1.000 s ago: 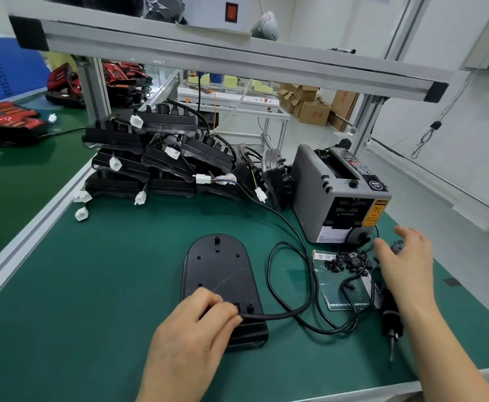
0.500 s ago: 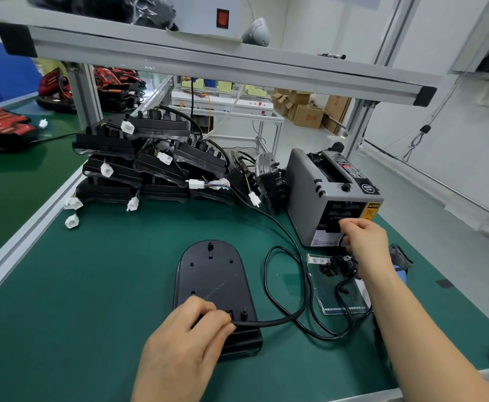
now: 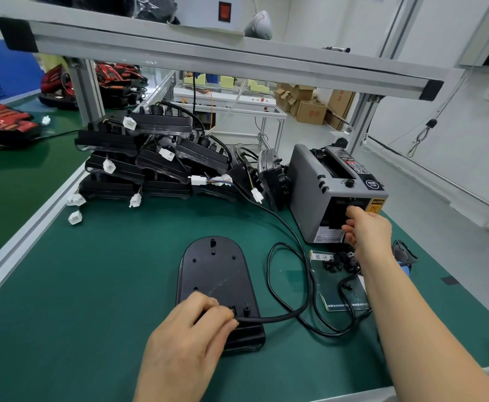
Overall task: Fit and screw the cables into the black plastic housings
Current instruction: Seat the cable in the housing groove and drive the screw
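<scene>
The cable point(image 3: 269, 318) is pinched between thumb and fingers of the left hand point(image 3: 188, 338) and pressed down at the near end of the black plastic housing point(image 3: 217, 285) — apparently to keep it seated in its slot. The right hand point(image 3: 366, 230) is stretched to the mouth of the grey tape dispenser point(image 3: 310, 195), fingers curled at the outlet; whether tape is gripped cannot be told. Small black parts point(image 3: 339, 261) are laid just beside — probably within reach for fastening. Finished housings point(image 3: 150, 158) are stacked behind.
</scene>
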Action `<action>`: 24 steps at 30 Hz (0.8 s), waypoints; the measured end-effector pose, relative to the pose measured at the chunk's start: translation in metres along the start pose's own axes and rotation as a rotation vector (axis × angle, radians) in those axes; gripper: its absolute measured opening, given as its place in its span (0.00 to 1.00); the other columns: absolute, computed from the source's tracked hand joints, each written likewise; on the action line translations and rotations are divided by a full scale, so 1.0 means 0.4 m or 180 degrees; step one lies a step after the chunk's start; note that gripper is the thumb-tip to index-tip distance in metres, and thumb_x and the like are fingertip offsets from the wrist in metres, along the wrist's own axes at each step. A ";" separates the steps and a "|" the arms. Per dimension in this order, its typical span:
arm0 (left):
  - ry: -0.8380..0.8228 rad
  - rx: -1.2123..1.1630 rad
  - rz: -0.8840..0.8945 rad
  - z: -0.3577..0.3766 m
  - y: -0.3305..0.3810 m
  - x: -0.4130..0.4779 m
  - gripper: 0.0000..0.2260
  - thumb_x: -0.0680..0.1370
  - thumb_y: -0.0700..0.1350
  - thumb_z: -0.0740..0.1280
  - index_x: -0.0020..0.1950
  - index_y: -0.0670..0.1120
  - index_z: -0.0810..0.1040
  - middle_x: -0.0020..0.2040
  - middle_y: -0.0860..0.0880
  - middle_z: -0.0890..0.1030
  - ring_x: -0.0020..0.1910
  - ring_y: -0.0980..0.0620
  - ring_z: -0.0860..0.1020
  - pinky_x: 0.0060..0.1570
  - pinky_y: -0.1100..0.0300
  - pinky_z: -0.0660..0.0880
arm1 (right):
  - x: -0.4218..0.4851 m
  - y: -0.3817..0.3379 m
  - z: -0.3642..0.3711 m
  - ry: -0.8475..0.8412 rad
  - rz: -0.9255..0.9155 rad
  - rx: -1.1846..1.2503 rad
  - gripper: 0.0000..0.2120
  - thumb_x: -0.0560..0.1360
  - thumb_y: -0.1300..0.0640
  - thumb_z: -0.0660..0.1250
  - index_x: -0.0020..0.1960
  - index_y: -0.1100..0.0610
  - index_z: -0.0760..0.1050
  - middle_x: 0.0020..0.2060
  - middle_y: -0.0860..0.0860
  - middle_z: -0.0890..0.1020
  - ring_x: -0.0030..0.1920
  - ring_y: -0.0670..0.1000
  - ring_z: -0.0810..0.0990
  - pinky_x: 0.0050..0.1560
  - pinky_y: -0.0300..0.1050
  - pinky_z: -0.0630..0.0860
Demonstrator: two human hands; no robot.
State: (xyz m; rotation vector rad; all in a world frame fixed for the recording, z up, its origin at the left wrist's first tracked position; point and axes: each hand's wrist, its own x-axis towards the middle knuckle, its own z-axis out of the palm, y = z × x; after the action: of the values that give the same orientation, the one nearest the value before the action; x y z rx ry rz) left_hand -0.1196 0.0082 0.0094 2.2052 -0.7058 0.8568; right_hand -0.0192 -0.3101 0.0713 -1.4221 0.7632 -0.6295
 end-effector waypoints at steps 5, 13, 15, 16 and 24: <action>-0.0013 0.0017 -0.0015 -0.002 0.002 0.001 0.05 0.75 0.52 0.64 0.42 0.54 0.78 0.41 0.57 0.75 0.41 0.59 0.77 0.33 0.66 0.71 | 0.003 -0.007 0.009 0.0054 0.0052 0.0092 0.05 0.72 0.62 0.66 0.38 0.59 0.72 0.32 0.53 0.76 0.27 0.47 0.73 0.20 0.33 0.67; -0.0013 0.0013 -0.0009 -0.001 0.000 0.001 0.06 0.75 0.52 0.64 0.42 0.53 0.78 0.41 0.56 0.76 0.41 0.58 0.78 0.35 0.65 0.71 | 0.004 -0.008 0.013 0.0148 0.0043 0.0072 0.06 0.71 0.62 0.65 0.36 0.60 0.72 0.31 0.53 0.76 0.26 0.47 0.74 0.21 0.35 0.67; -0.0025 0.0012 -0.0018 -0.001 0.000 0.001 0.05 0.75 0.52 0.64 0.42 0.54 0.78 0.41 0.57 0.75 0.41 0.58 0.77 0.34 0.66 0.70 | 0.003 -0.010 0.018 0.0213 0.0014 0.0030 0.07 0.71 0.62 0.65 0.35 0.59 0.71 0.29 0.53 0.76 0.26 0.48 0.72 0.25 0.39 0.66; -0.0036 0.0009 -0.0025 -0.001 0.000 0.000 0.05 0.75 0.52 0.64 0.42 0.54 0.77 0.42 0.57 0.75 0.41 0.59 0.77 0.34 0.66 0.70 | 0.002 -0.008 0.020 0.0251 -0.0001 0.0020 0.07 0.71 0.61 0.65 0.35 0.59 0.71 0.29 0.53 0.75 0.26 0.49 0.70 0.26 0.40 0.65; -0.0142 -0.0013 -0.0074 -0.007 0.003 0.003 0.04 0.75 0.53 0.63 0.43 0.56 0.76 0.42 0.58 0.74 0.40 0.60 0.75 0.31 0.67 0.70 | -0.021 0.005 0.014 0.0167 0.0027 0.0358 0.06 0.73 0.61 0.66 0.37 0.57 0.71 0.31 0.51 0.72 0.27 0.46 0.67 0.20 0.34 0.63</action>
State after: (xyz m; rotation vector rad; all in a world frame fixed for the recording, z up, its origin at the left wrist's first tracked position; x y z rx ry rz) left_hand -0.1207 0.0090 0.0124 2.2307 -0.7010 0.7961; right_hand -0.0202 -0.3000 0.0698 -1.3034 0.7631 -0.6951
